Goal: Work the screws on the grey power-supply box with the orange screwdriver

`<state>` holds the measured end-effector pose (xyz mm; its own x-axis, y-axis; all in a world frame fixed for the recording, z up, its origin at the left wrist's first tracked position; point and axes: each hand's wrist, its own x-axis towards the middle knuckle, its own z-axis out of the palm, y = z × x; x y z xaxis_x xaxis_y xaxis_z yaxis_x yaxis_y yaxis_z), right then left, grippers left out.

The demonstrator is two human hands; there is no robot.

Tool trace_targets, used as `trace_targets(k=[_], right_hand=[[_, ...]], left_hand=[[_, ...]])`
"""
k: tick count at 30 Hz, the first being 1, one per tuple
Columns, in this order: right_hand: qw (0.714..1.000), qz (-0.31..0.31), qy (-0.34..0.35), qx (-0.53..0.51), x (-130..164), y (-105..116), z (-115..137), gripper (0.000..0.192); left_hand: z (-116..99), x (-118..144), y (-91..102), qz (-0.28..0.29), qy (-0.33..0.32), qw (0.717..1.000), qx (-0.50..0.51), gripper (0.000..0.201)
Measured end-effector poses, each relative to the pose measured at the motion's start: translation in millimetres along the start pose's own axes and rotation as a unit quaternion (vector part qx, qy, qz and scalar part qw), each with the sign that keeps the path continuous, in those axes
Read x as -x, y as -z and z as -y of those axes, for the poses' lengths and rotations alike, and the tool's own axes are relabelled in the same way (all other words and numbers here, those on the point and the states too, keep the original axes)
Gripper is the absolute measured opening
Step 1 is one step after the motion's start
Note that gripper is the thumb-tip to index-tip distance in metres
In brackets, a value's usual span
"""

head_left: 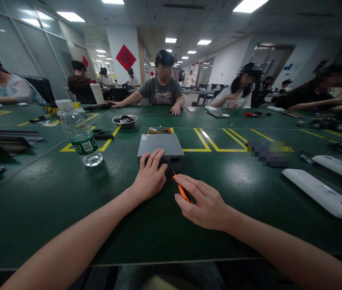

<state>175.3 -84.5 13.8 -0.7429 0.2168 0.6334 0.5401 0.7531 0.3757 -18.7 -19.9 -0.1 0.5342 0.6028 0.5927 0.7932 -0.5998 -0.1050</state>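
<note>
Grey box: a flat metal case (160, 145) lies on the green table (38, 201) straight ahead of the person, just short of the yellow floor-style markings (216, 145); its lid is plain and smooth, its near face dark and partly covered.
Wires: a bundle of red and yellow leads (159, 131) shows behind the case's far edge.
Left hand: the left hand (150, 176) rests palm down with fingers spread over the case's near edge, touching it, not clenched.
Right hand: the right hand (202, 201) is curled around an orange-handled screwdriver (182, 189), whose thin tip points toward the case's near right corner.
Bowl: a small metal bowl (124, 121) beyond the case holds dark small parts, too small to make out.
Bottle: a clear plastic bottle (79, 135) with white cap and green label stands left of the case; its fill level is hard to judge.
White covers: long white panels (322, 192) lie at the right, cut off by the frame.
Blurred patch: something beside the markings (269, 152) is pixelated.
Others: a person in a grey shirt (161, 90) sits opposite, hands on the table.
</note>
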Motion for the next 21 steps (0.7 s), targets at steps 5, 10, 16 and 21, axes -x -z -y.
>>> trace_targets(k=[5,10,16,21], right_hand=[[0.999,0.021,0.025,0.002,1.9,0.1,-0.6,0.035],[1.0,-0.003,0.01,0.016,3.0,0.5,-2.5,0.021],[1.0,0.001,0.014,-0.001,0.9,0.0,-0.4,0.02],[0.999,0.012,0.022,0.023,2.6,0.7,-3.0,0.029]], left_hand=[[0.3,0.1,0.0,-0.006,-0.001,1.0,0.002,0.021],[0.3,0.4,0.4,0.003,-0.004,1.0,-0.016,0.021],[0.7,0.3,-0.8,-0.001,-0.003,1.0,-0.017,0.021],[0.8,0.4,-0.7,-0.003,-0.002,1.0,-0.011,0.021]])
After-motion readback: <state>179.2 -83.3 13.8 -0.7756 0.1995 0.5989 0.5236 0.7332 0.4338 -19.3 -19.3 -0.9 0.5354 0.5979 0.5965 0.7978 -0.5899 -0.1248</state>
